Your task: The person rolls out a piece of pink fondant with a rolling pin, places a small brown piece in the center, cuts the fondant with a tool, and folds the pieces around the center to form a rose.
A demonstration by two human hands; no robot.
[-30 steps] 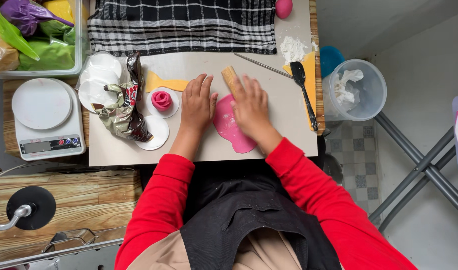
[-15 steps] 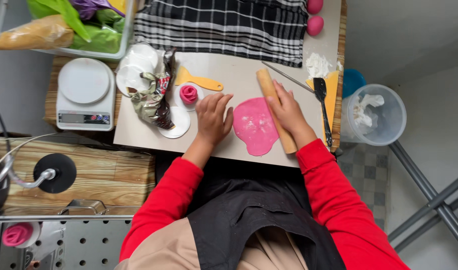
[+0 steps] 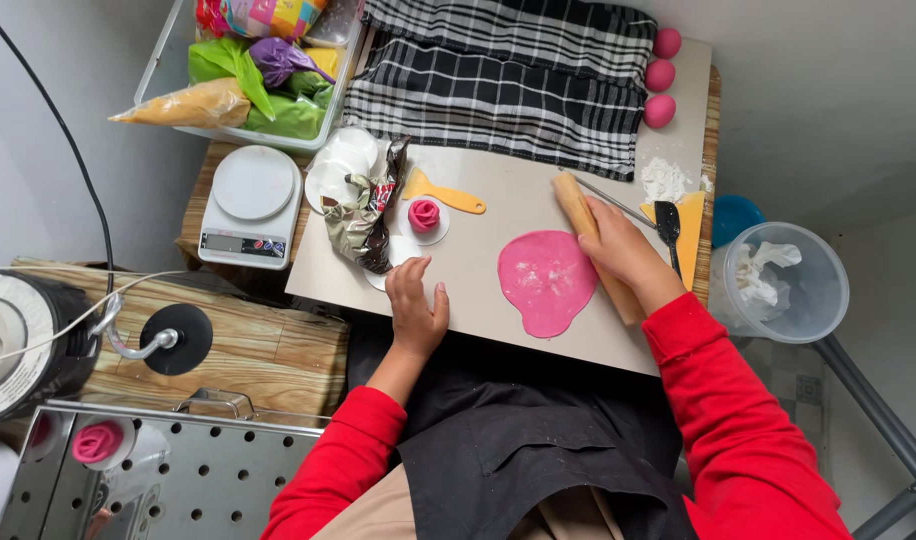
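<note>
While flattened, pink dough (image 3: 546,280) between both hands.

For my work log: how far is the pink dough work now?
Done: one pink dough sheet lies rolled flat on the board. In hand: the right hand rests on the rolling pin beside it; the left hand rests nearby. Left: three pink dough balls remain unrolled.

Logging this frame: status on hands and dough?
Right hand on wooden rolling pin, beside flat pink dough sheet. Left hand flat on the pale work board, empty. Nothing lies on the dough.
</note>
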